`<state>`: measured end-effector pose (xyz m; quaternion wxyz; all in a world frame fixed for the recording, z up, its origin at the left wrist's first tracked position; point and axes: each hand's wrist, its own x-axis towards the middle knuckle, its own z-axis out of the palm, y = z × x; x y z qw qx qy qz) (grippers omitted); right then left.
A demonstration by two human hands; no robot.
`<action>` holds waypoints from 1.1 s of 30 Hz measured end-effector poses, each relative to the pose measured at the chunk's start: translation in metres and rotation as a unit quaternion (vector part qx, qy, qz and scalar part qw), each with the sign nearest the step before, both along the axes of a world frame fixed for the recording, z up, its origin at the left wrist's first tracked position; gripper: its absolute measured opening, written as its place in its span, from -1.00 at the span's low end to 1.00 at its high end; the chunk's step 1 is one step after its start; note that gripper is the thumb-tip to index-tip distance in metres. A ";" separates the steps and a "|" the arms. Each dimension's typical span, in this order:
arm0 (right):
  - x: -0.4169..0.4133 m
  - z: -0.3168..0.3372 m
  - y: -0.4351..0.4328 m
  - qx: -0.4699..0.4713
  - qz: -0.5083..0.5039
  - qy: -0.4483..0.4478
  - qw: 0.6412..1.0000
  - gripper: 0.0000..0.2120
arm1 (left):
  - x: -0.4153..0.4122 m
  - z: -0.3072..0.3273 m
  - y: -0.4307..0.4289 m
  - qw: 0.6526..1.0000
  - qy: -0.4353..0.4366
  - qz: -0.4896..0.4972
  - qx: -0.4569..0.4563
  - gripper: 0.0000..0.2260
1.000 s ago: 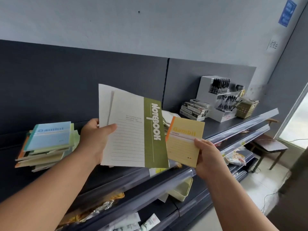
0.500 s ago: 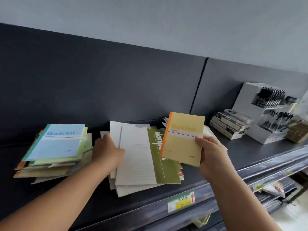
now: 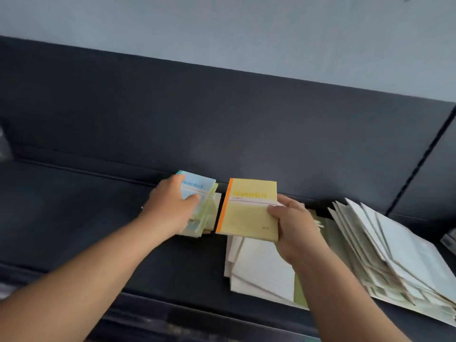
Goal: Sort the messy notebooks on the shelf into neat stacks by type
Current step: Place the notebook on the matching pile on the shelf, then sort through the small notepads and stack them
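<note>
A small yellow notebook (image 3: 248, 208) with an orange spine is held upright above the shelf by my right hand (image 3: 293, 225), thumb across its cover. Just left of it stands a stack of small notebooks (image 3: 202, 206) with a blue one on top. My left hand (image 3: 172, 206) grips that stack from the left side, thumb on the blue cover. Under my right hand lies a loose pile of large white-and-green notebooks (image 3: 259, 270). Further right, a second fanned pile of large notebooks (image 3: 394, 250) spreads over the shelf.
The dark shelf board (image 3: 74, 218) runs left with bare surface, backed by a dark panel (image 3: 222, 114). The shelf's front edge (image 3: 172, 314) crosses the bottom. A vertical seam (image 3: 419, 164) splits the back panel at the right.
My left hand left the large green notebook on the pile and moved onto the small stack. The yellow notebook came next to that stack. The view swung left and down.
</note>
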<state>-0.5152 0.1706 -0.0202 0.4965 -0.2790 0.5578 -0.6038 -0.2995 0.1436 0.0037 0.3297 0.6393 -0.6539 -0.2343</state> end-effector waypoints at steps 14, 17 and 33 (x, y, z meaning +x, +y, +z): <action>0.123 -0.002 -0.082 0.025 -0.010 0.140 0.990 -0.72 | 0.101 -0.020 -0.100 0.938 0.194 -0.057 0.282 -0.28; 0.134 -0.006 -0.085 0.041 -0.013 0.213 0.976 -0.66 | 0.105 -0.025 -0.116 0.909 0.213 -0.122 0.335 -0.20; 0.126 -0.018 -0.077 0.142 0.157 0.171 0.962 -0.51 | 0.079 -0.034 -0.126 0.889 0.242 -0.138 0.364 -0.78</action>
